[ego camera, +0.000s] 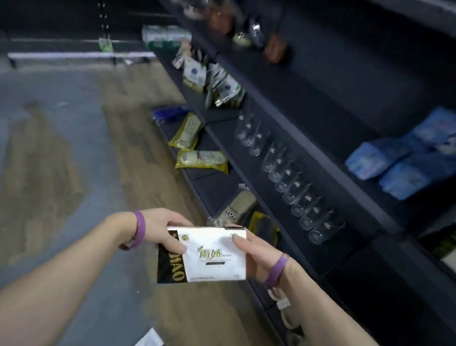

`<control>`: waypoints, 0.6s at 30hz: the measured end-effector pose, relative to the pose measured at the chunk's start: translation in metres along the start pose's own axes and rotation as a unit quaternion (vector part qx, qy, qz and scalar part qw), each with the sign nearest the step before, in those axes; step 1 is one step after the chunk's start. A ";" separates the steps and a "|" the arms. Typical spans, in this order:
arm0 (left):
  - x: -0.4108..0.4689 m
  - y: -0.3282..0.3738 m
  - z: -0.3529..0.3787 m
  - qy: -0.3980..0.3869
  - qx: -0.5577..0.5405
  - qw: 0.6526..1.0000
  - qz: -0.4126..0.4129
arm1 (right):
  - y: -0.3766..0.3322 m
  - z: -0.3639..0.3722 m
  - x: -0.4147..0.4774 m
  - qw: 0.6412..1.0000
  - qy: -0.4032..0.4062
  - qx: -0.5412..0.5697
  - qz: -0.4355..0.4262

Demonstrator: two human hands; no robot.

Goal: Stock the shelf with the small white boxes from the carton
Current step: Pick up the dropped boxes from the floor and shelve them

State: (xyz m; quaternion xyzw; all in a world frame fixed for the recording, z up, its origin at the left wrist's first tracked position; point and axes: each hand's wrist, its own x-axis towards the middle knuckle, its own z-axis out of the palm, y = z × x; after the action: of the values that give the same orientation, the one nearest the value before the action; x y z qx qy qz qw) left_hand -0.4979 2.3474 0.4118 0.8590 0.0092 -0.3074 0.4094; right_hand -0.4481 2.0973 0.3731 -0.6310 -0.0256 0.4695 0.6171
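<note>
Both hands, left (166,234) and right (258,258), fingers closed on its short ends, hold a flat rectangular white box (211,254) with a glossy black side over the worn wood-look floor (49,165), beside dark matte shelves (323,158) lined with clear glasses (286,177).
</note>
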 end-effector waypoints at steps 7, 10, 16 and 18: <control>-0.015 0.163 0.047 0.067 0.018 0.990 0.120 | -0.009 -0.047 -0.172 0.987 0.145 -0.034 -0.054; -0.006 0.236 0.098 0.037 0.079 0.979 0.185 | 0.009 -0.088 -0.254 0.969 0.224 -0.035 -0.093; 0.010 0.395 0.254 -0.043 0.213 0.930 0.296 | 0.083 -0.179 -0.440 0.920 0.377 -0.055 -0.089; 0.011 0.442 0.316 -0.079 0.257 0.910 0.315 | 0.113 -0.206 -0.504 0.897 0.425 -0.094 -0.077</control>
State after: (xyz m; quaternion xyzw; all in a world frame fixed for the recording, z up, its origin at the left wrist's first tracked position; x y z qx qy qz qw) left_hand -0.5355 1.8274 0.5640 0.8657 -0.3736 -0.2211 0.2492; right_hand -0.6620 1.6071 0.5235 -0.8217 0.1463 0.1029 0.5411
